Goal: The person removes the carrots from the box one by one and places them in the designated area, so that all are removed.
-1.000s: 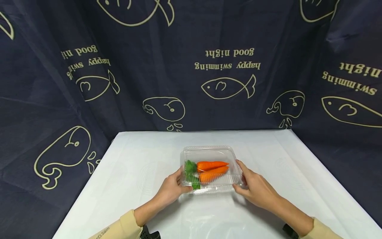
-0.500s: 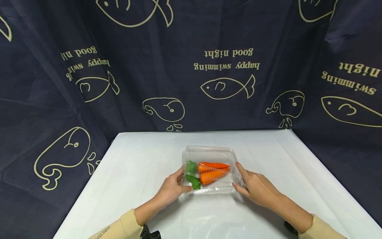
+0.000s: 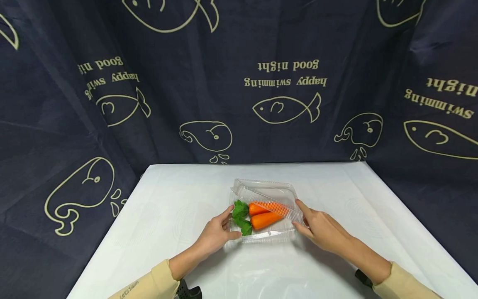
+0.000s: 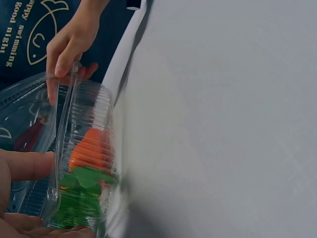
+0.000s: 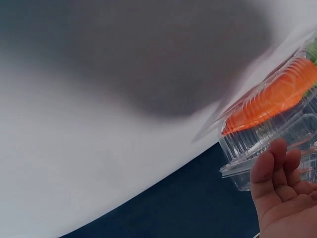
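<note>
Clear plastic forms the clamshell container [image 3: 267, 236], located near the middle of the white table [image 3: 194, 187] in the head view. Its lid [image 3: 276, 193] sits askew: raised at the front left, lower at the right. The left hand [image 3: 214, 236] grips the left side, thumb at the front corner; the right hand [image 3: 324, 232] grips the right side between thumb and fingers. Step in hand, as judged: manipulation of the partly open lid; the direction, opening or closing, cannot be determined. Next move, as judged: steady the container with the left hand and guide the lid from the right edge, without spilling the contents. Count: one container, one lid, two carrots [image 3: 266, 220], two leafy green tops [image 3: 240, 209], two hands.

Left wrist view: the left hand has its thumb against the near rim and other fingers beneath; the right hand pinches the far rim. Count: one container, two hands. Orange and green show through the ribbed wall; individual carrots cannot be separated here.

Right wrist view: the right hand's fingers curl at the rim. Count: one container, one hand. Contact between container and table cannot be confirmed
</note>
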### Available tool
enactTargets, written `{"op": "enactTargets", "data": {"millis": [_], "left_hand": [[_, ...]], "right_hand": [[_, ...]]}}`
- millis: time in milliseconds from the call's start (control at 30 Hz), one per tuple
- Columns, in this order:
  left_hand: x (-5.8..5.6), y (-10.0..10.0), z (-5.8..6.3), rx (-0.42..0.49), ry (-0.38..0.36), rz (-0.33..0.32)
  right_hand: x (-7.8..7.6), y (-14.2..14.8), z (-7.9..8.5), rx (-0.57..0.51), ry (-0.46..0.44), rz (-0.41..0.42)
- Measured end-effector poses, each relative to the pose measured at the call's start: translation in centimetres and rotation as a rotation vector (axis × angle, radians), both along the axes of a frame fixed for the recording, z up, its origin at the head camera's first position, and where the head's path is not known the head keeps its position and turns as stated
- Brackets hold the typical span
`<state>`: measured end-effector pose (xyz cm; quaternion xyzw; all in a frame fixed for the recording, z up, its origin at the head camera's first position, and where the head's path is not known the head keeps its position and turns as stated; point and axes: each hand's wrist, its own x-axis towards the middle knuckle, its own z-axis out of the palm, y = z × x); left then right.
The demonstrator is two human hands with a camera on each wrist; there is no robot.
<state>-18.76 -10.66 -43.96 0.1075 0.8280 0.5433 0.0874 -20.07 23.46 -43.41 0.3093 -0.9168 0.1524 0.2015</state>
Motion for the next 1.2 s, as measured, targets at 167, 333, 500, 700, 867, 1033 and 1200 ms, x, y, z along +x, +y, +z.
{"op": "enactTargets", "data": {"millis": [167, 333, 500, 700, 867, 1033, 1200], "left_hand": [[-0.1, 0.1, 0.0, -0.008, 0.012, -0.003], [-0.3, 0.1, 0.1, 0.025, -0.008, -0.003], [-0.3, 0.1, 0.2, 0.026, -0.041, 0.002], [-0.2, 0.2, 0.3, 0.009, -0.040, -0.006], [0.2, 0.0, 0.3, 0.005, -0.040, -0.014], [0.2, -0.2, 0.1, -0.021, -0.019, -0.017], [-0.1, -0.3, 0.0, -0.050, 0.003, -0.016]], "right_hand": [[-0.3, -0.2, 0.8, -0.047, -0.031, 0.012], [-0.7, -0.3, 2.1, -0.073, -0.057, 0.014], [-0.4, 0.1, 3.0, -0.106, -0.080, 0.007], [-0.6, 0.7, 5.2, -0.156, -0.092, -0.016], [-1.8, 0.7, 7.1, -0.194, -0.108, -0.011], [-3.4, 0.6, 8.3, -0.245, -0.129, -0.015], [-5.1, 0.5, 9.1, -0.272, -0.152, -0.026]]}}
